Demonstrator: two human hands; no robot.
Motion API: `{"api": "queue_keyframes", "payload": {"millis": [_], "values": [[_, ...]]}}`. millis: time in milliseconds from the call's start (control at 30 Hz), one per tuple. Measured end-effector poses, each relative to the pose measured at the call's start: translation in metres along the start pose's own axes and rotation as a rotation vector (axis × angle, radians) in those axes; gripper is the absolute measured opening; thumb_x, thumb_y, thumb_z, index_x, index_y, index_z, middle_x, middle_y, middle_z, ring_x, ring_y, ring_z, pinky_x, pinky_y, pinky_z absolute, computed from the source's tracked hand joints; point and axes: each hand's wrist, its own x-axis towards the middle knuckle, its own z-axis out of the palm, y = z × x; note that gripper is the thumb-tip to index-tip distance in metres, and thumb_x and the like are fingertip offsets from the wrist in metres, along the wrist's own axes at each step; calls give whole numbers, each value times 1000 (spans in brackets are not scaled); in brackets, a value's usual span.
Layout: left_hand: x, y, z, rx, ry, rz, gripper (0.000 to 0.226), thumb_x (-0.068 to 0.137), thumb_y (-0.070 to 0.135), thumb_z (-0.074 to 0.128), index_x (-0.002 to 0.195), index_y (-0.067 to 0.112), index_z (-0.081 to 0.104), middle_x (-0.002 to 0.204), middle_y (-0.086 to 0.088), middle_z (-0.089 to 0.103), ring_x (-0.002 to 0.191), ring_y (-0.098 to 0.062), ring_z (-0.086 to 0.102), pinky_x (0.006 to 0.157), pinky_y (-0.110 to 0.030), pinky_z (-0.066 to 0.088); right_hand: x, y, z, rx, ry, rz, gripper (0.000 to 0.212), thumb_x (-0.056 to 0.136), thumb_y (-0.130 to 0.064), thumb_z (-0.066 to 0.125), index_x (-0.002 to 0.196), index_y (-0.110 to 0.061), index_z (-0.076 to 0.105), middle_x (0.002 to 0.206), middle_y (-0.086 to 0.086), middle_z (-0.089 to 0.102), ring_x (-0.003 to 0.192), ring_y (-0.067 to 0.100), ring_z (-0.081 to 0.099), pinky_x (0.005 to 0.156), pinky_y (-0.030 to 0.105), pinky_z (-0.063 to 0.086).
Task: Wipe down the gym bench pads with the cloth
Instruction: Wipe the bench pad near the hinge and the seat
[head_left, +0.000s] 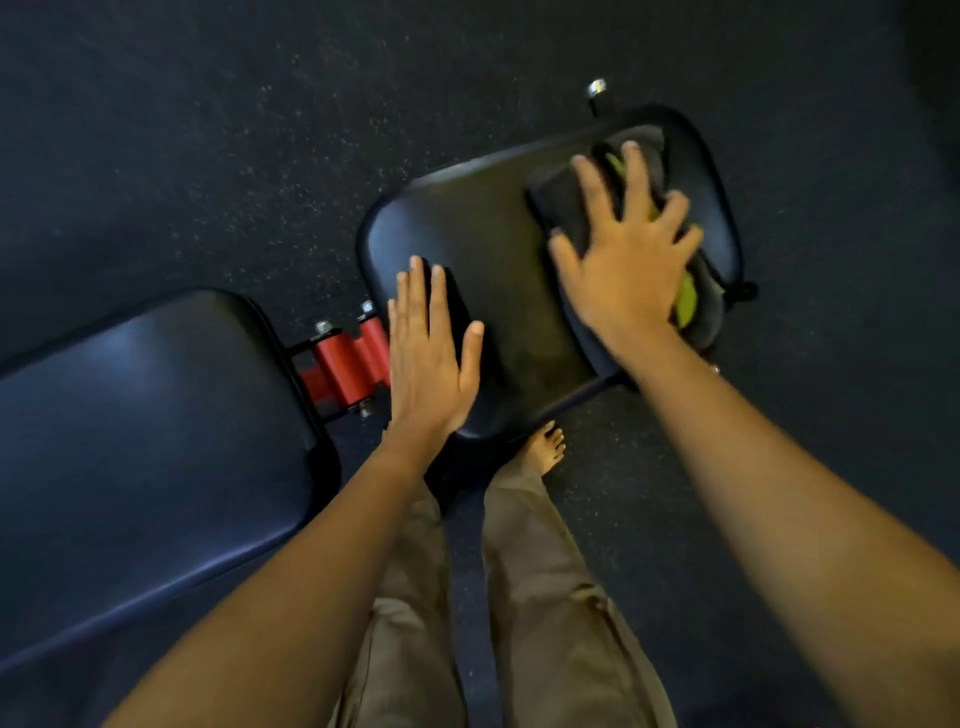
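The wiping is under way on the smaller, rounded black vinyl seat pad (467, 223). The right hand (628, 260) lies flat on a dark folded cloth (561, 208) streaked with yellow-green, its fingers straight and spread, pressing down rather than gripping. The cloth sits toward the far right end of that pad, and slight blur at the fingertips suggests a stroke in progress. The left hand (428, 358) rests palm-down on the pad's near left corner with fingers straight and close together and the thumb out. It holds nothing and is probably steadying the bench. The next move likely calls for drawing the cloth leftward across the bare middle of the pad. The left hand would then have to lift or slide away so the corner beneath it gets covered. The long black vinyl back pad (145, 415) to the left looks not yet reached. The cloth must cross the gap where the red metal hinge bracket (343, 364) and its bolts stand, an easy place to snag. The pad's rounded right edge is just beside the cloth, so a stroke that way could carry it off the pad. Speckled dark rubber floor (208, 130) lies open all round, and a bare foot (548, 447) stands just under the pad's near edge.
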Motion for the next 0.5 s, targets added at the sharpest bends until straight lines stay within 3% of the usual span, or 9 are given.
{"api": "queue_keyframes", "payload": {"millis": [133,167,233,333,400,433,500], "values": [[12,12,10,42,36,2,62,99,37,32,148,1,20,156,-23,9,145,-34,5,116,-32,-4,-30,29,7,-85,20,-599,65,87,-52,49,148,-39,30,158,2,26,120,44,42,93,56,37],[12,16,11,49,46,-9,62,99,36,32,147,0,20,155,-24,10,144,-35,5,116,-33,-4,-34,52,8,-89,22,-671,64,87,-53,49,147,-39,32,157,2,29,118,43,44,91,54,38],[12,23,14,65,47,-11,61,99,35,32,147,-1,22,155,-23,11,144,-36,7,116,-34,-2,-27,88,5,-53,38,-579,62,87,-55,49,145,-40,36,156,1,32,115,41,45,88,51,39],[13,40,21,77,11,80,60,99,35,32,147,1,22,156,-20,11,145,-32,7,117,-34,-2,8,88,-3,63,37,-12,60,90,-54,45,146,-41,31,158,0,23,120,43,39,92,53,36],[20,55,28,61,18,89,60,99,35,31,147,1,23,156,-19,12,145,-31,9,118,-37,1,32,64,-10,96,-38,180,62,91,-55,43,149,-42,23,160,1,16,125,44,35,96,56,33],[25,61,30,48,34,57,60,99,35,30,147,1,23,156,-19,13,145,-31,10,117,-38,2,35,54,-12,70,-46,112,64,90,-55,43,149,-42,22,161,1,15,126,45,34,97,57,32],[39,72,33,22,76,-29,60,98,35,29,147,0,24,156,-19,15,144,-33,11,116,-40,3,21,59,-10,16,-21,-240,65,88,-53,46,149,-43,25,160,0,19,126,45,37,96,58,34]]}}
